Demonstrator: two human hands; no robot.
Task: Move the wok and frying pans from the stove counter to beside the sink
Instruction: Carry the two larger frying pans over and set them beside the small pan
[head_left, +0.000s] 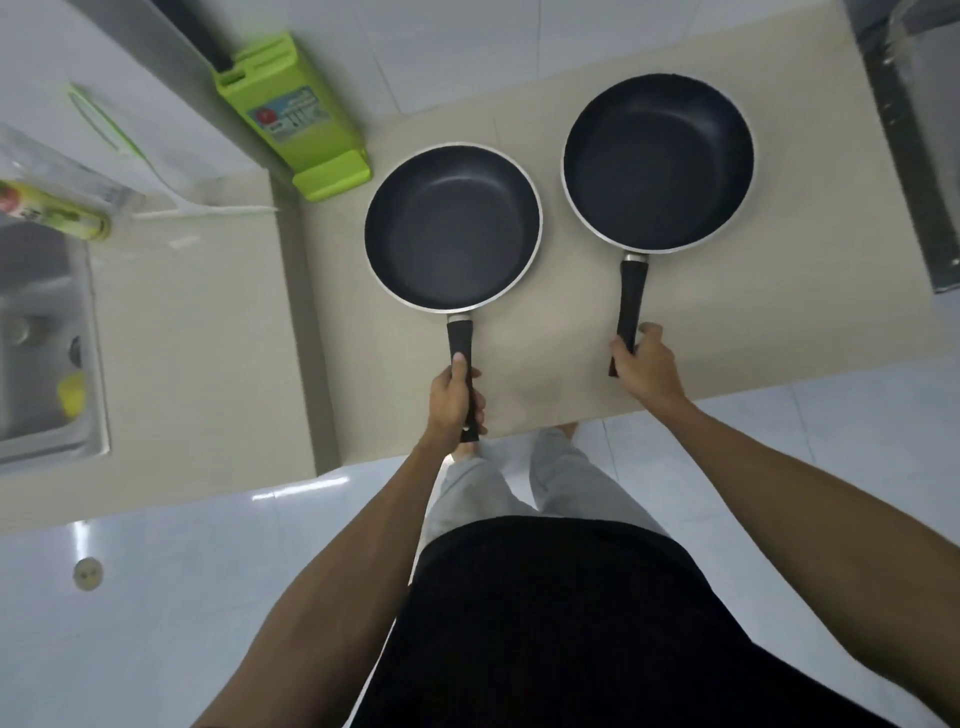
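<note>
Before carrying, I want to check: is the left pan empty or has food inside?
Empty. The left pan, held by the left hand, shows only bare dark coating.

Green knife block (291, 111): carries a printed sticker (288, 115) with a red round mark and rows of small print; the print is too blurred to read.
Bottle by the sink (52, 210): yellow-green wrapper with a red and white patch at one end; a few dark characters show, none legible.
Left frying pan (453, 228): no brand or marking readable on the dark inside or on the handle.
Right frying pan (658, 162): no brand or marking readable either.
Table (519, 338): bare of any text or sign.
Overall: no word, number or brand can be read with certainty.
</note>
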